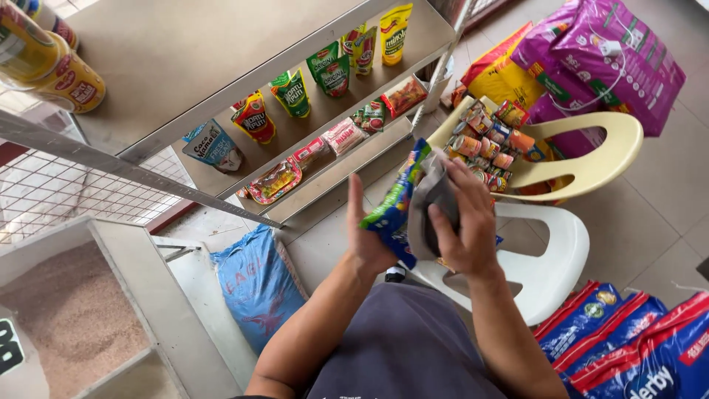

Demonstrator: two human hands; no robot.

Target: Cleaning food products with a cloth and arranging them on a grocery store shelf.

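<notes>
Both my hands hold a stack of flat foil pouches (402, 199) with blue, green and yellow print and silver backs, raised in front of my chest. My left hand (367, 240) supports the stack from the left side with the fingers straight up. My right hand (465, 222) wraps over the silver back of the front pouch from the right. Just beyond the pouches, a cream plastic chair (591, 144) carries a pile of several small cans (487, 140).
A metal shelf rack (221, 52) at left holds stand-up sauce pouches (325, 70) and flat packets (277, 181) on lower shelves, jars (55, 66) on top. A white plastic chair (550, 258) stands below my hands. Blue sack (255, 284), grain bin (70, 310), purple bags (613, 52), blue-red sacks (642, 351).
</notes>
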